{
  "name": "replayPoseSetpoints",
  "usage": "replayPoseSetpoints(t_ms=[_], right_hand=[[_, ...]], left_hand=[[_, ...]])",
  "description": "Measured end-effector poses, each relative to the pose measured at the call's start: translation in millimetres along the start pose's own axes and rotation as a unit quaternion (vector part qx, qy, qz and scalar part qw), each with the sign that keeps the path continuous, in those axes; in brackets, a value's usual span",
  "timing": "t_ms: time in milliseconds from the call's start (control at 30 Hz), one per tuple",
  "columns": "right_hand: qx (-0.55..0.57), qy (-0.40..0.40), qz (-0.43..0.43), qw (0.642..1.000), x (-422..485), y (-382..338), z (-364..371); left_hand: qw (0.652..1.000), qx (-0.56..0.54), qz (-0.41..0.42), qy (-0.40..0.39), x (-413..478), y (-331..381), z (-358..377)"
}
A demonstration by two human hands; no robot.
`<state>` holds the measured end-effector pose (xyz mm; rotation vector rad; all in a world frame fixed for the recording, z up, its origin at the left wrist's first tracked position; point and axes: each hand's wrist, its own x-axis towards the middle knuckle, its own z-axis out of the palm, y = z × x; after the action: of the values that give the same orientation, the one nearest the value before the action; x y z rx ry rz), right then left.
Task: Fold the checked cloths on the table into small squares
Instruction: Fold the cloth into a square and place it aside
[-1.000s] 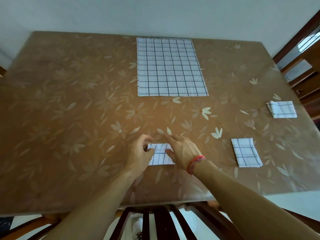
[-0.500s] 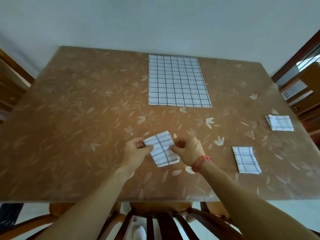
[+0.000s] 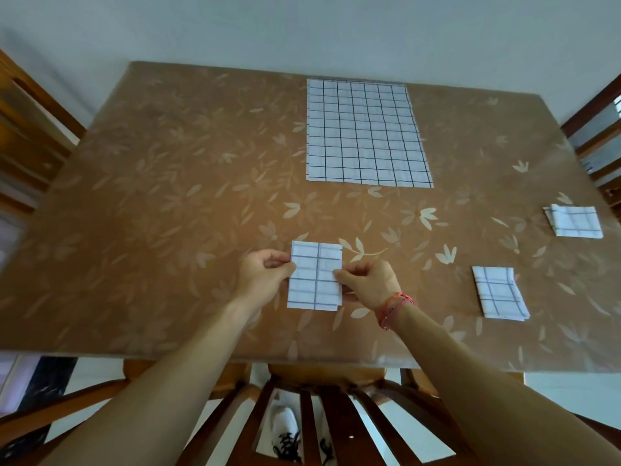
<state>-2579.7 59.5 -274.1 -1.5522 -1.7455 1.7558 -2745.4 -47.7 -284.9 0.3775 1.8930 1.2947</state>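
Note:
A small folded checked cloth (image 3: 316, 275), white with dark lines, is held just above the table near its front edge. My left hand (image 3: 263, 272) pinches its left edge and my right hand (image 3: 368, 280), with a red string on the wrist, pinches its right edge. A large checked cloth (image 3: 364, 134) lies spread flat at the far middle of the table. Two folded checked squares rest on the right: one (image 3: 500, 292) near the front, another (image 3: 574, 222) close to the right edge.
The table (image 3: 168, 196) has a brown cover with pale leaf prints. A wooden chair back (image 3: 312, 408) stands against the near edge between my arms. More wooden chairs stand at the left (image 3: 27, 129) and right (image 3: 598, 129). A pale wall runs behind.
Both hands lifted the small folded cloth off the table and turned it upright, now pinching its side edges. The camera view tilted back, showing more wall.

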Motion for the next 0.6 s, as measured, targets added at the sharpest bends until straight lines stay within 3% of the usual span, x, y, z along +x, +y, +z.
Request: replayPoseSetpoints(t_ms=[267, 600], right_hand=[[-0.023, 0.017, 0.028, 0.999, 14, 2, 18], [-0.051, 0.011, 0.08, 0.995, 49, 13, 56]], left_hand=[[0.999, 0.018, -0.033, -0.002, 3, -7, -10], [0.994, 0.078, -0.053, 0.049, 33, -29, -23]])
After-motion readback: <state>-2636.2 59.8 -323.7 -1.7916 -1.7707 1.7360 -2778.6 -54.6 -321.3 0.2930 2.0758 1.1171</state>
